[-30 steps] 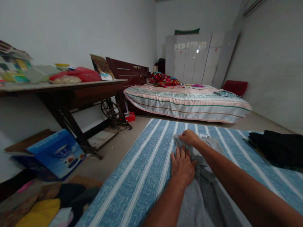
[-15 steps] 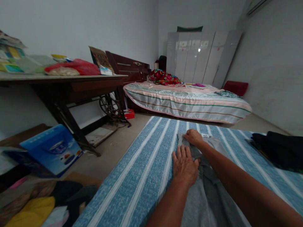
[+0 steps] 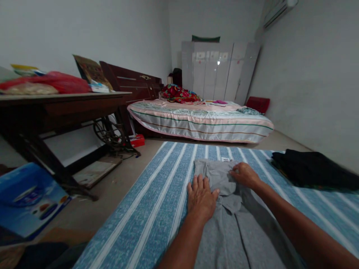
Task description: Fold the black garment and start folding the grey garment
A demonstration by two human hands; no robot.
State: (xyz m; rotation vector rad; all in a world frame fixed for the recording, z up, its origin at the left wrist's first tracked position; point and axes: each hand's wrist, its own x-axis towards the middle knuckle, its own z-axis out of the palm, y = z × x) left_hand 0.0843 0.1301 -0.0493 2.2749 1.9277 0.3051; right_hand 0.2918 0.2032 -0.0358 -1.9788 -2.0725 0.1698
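A grey garment (image 3: pixel 221 228) lies lengthwise on the blue-and-white striped bedding, its far part folded over, with a small white label (image 3: pixel 226 159) at the far edge. My left hand (image 3: pixel 202 200) rests flat on the garment's left side, fingers spread. On the right side, my right hand (image 3: pixel 245 175) is closed, with thumb and fingers pinching the grey cloth near the far corner. Below the folded part, a small flap of the cloth (image 3: pixel 232 203) lies between the hands.
Folded black clothes (image 3: pixel 314 170) sit to the right on the striped bedding (image 3: pixel 146 201). Left stand a sewing machine table (image 3: pixel 70 112) and a blue box (image 3: pixel 29 201) on the floor. Beyond are another bed (image 3: pixel 202 125) and a white wardrobe (image 3: pixel 213 74).
My right hand has moved from the garment's far left corner to its right side. The folded far part now lies spread flatter. The view has shifted to the right.
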